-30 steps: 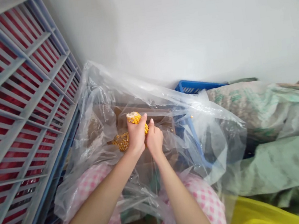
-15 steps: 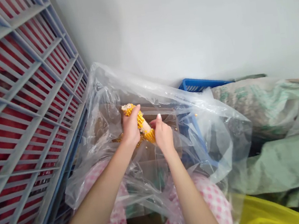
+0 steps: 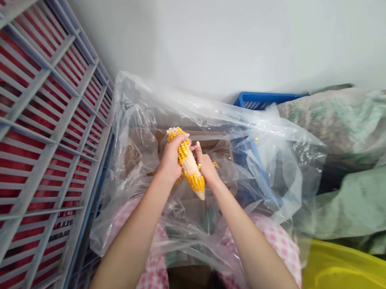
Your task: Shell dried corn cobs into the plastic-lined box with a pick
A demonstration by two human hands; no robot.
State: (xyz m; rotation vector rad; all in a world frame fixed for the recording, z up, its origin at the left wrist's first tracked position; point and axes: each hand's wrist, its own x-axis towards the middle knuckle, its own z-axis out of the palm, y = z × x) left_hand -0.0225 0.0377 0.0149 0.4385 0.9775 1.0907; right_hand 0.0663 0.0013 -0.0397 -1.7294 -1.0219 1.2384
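Observation:
My left hand (image 3: pixel 171 159) grips the upper part of a yellow corn cob (image 3: pixel 190 173), while my right hand (image 3: pixel 206 166) presses against its side with the thumb. A pale bare strip runs down the cob where kernels are gone, and its pointed tip faces me. Both hands work above a transparent plastic bag (image 3: pixel 248 130) lining a cardboard box (image 3: pixel 210 143). Some loose kernels lie just under the cob, partly hidden by my hands.
A grey slatted rack (image 3: pixel 28 137) with red behind it stands to the left, and a white wall (image 3: pixel 235 30) rises ahead. A blue plastic basket (image 3: pixel 261 100), green woven sacks (image 3: pixel 356 142) and a yellow tub (image 3: pixel 355 270) lie to the right. Pink checked cloth (image 3: pixel 277 242) covers my lap.
The cob now tilts further, with its tip toward me and more of its bare strip showing. My right hand has slid along its side. The view has drifted slightly, lifting the scene.

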